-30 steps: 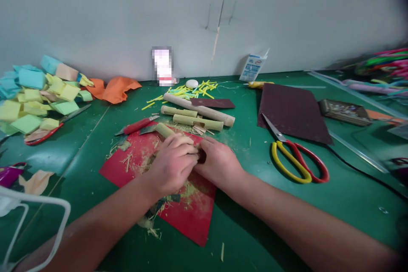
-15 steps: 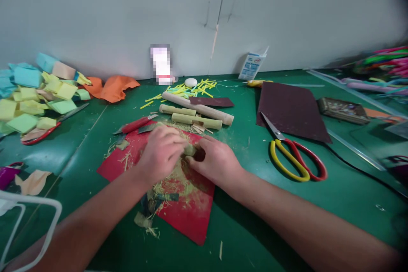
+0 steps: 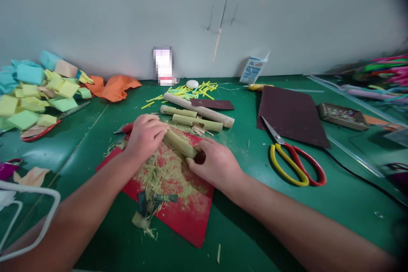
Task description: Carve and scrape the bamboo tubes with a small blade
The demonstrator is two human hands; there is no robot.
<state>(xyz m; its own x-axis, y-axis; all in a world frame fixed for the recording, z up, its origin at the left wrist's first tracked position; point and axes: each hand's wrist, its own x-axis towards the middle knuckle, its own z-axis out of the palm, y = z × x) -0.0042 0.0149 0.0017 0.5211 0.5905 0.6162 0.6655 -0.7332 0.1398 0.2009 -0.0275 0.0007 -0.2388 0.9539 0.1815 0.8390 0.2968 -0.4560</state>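
Observation:
A pale green bamboo tube (image 3: 180,143) lies slantwise between my hands, above a red sheet (image 3: 194,221) strewn with shavings and dust. My left hand (image 3: 145,138) is closed around its far left end; whether anything lies between palm and tube is hidden. At the near right end, my right hand (image 3: 216,159) grips the tube between thumb and curled fingers. Just behind my left hand a red-handled knife (image 3: 127,128) shows in part. Two cut bamboo pieces, including a notched one (image 3: 207,124), and a longer pale stick (image 3: 204,110) rest beyond the sheet.
Red-and-yellow scissors (image 3: 291,153) lie on the right, their tip over a dark brown sheet (image 3: 291,114). Folded paper pieces (image 3: 28,102) pile up at the left. A phone (image 3: 163,66) and a small carton (image 3: 253,69) lean on the back wall. A white frame (image 3: 52,216) stands front left.
My left hand has slid along the tube to the far left, uncovering its middle. My right hand keeps its grip at the near end. The knife is now more hidden.

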